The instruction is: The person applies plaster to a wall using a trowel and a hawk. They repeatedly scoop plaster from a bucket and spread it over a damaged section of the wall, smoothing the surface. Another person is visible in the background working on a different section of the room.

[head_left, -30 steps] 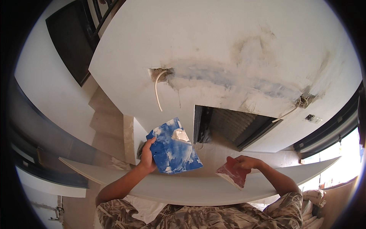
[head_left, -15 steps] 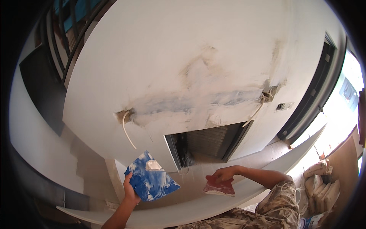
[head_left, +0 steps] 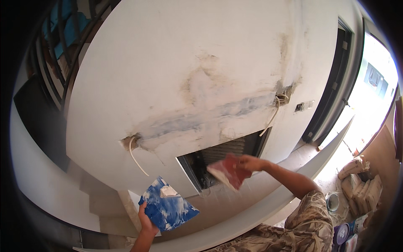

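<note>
In my left hand (head_left: 147, 220) is a blue putty board (head_left: 168, 213), gripped by its left edge and smeared white. A pale lump of putty (head_left: 168, 192) sits on its upper part. My right hand (head_left: 251, 163) grips a red putty spreader (head_left: 231, 173), its whitish edge pointing down and left, in front of the dark recess and apart from the wall. Ahead, the white wall (head_left: 147, 63) carries a grey-white patched strip (head_left: 189, 120). A cable (head_left: 137, 160) hangs from a rough hole at the strip's left end; another cable (head_left: 273, 116) hangs at its right end.
A dark-framed recess (head_left: 195, 168) opens low in the wall. A pale plank (head_left: 210, 233) curves across in front of me. Stacked sacks (head_left: 361, 191), a bucket (head_left: 332, 201) and a purple-lidded tub (head_left: 341, 233) stand at right. Left is a dark railing (head_left: 79, 46); right, a dark door frame (head_left: 331, 88).
My right hand has raised the red spreader up and to the left and turned it. The left hand still holds the blue board, slightly lower in view. The whole view has shifted a little.
</note>
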Motion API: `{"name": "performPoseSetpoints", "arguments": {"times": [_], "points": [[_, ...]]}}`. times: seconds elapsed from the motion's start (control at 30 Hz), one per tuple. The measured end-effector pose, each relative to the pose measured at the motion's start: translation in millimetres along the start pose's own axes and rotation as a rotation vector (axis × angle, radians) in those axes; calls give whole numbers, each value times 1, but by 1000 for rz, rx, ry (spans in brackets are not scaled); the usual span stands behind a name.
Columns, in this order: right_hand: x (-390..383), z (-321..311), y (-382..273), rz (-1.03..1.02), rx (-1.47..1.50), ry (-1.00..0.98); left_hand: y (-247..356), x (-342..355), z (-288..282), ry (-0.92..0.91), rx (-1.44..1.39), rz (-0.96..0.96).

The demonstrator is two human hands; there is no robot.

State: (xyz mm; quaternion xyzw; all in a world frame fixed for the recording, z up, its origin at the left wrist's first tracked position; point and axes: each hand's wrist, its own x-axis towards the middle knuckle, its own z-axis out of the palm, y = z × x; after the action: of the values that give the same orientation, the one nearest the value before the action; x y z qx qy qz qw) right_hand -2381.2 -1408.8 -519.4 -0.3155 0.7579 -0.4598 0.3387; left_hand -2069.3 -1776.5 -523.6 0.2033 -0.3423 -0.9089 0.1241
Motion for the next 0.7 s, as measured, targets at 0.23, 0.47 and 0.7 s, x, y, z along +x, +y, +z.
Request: {"name": "performPoseSetpoints", "arguments": {"times": [0.23,0.47,0.7], "points": [[-22,-47,-14,-211,761,427,-1,-8,27,-52,-18,-28],[-53,-94,-16,-324,1057,611,23,-7,9,-167,-153,-21],[-54,-71,-24,-156,1114,571,21,7,6,-147,-67,67]]}}
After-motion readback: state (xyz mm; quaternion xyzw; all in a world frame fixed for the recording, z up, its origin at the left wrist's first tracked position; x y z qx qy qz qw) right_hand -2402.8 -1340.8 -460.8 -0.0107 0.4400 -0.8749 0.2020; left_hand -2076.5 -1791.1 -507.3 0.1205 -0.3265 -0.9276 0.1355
